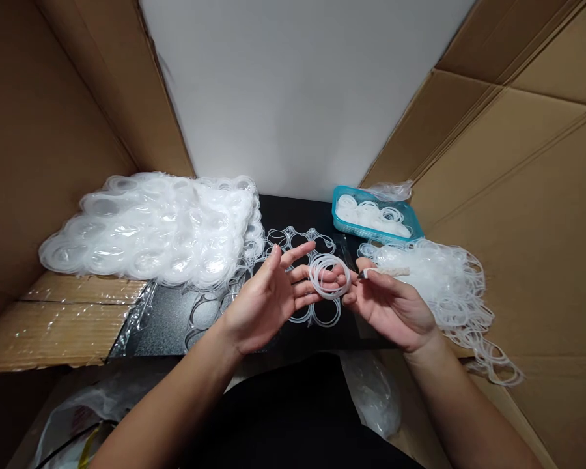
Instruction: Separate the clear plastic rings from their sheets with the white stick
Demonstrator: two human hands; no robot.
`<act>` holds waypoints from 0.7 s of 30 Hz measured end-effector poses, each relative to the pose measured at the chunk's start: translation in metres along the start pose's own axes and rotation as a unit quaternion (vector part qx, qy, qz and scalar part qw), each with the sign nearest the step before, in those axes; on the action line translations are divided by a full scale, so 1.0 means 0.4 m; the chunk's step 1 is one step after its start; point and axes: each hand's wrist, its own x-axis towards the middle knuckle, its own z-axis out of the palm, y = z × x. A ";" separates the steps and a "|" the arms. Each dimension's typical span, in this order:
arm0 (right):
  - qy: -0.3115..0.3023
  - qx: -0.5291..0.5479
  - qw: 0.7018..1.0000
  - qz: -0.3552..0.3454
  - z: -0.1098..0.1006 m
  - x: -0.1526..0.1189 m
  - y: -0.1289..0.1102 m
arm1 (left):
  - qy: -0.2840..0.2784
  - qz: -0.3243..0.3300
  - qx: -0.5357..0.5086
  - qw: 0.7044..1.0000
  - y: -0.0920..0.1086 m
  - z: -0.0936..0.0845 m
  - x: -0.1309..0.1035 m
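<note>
A small bundle of thin translucent white plastic rings (315, 277) lies across the outstretched fingers of my left hand (266, 296). That palm faces up, with the fingers spread and the thumb raised. Close by on the right, my right hand (393, 306) has its fingertips at the edge of the bundle. Pinched between its thumb and fingers is a slim pen-like tool (395, 271) with a dark pointed tip and a pale, wrapped-looking handle. Below both hands, a clear sheet of joined rings (326, 324) rests on the black table (293, 212).
A tall stack of ring sheets (176, 225) stands at left. Behind on the right is a blue basket (336, 212) holding loose rings. A tangled heap of ring offcuts (444, 286) hangs over the table edge at right. Cardboard walls (517, 163) flank both sides.
</note>
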 end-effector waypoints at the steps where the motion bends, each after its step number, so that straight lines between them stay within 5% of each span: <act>1: 0.005 -0.012 1.000 -0.002 -0.002 0.001 0.003 | 0.007 0.011 0.034 0.999 -0.005 -0.010 0.003; 4: 0.017 -0.068 0.998 0.002 -0.023 0.009 -0.005 | 0.061 0.067 0.285 0.954 -0.040 -0.078 0.018; 5: 0.023 -0.097 0.995 0.004 -0.038 0.015 -0.019 | 0.079 0.068 0.429 0.897 -0.059 -0.113 0.025; 8: 0.068 -0.219 0.973 -0.022 -0.113 0.047 -0.109 | 0.160 0.080 0.734 0.655 -0.123 -0.223 0.052; 10: 0.121 -0.309 0.941 -0.066 -0.183 0.080 -0.210 | 0.131 0.069 0.812 0.564 -0.155 -0.278 0.068; 11: 0.151 -0.343 0.923 -0.091 -0.220 0.101 -0.267 | 0.109 0.072 0.826 0.548 -0.165 -0.294 0.075; 14: 0.243 -0.436 0.853 -0.156 -0.327 0.186 -0.437 | 0.015 0.085 0.814 0.574 -0.175 -0.303 0.092; 16: 0.314 -0.527 0.770 -0.177 -0.386 0.254 -0.522 | -0.022 0.078 0.788 0.610 -0.172 -0.289 0.104; 18: 0.344 -0.568 0.726 -0.179 -0.435 0.317 -0.568 | -0.024 0.057 0.765 0.641 -0.165 -0.273 0.117; 21: 0.345 -0.597 0.708 -0.151 -0.495 0.384 -0.574 | -0.002 0.026 0.723 0.691 -0.138 -0.245 0.129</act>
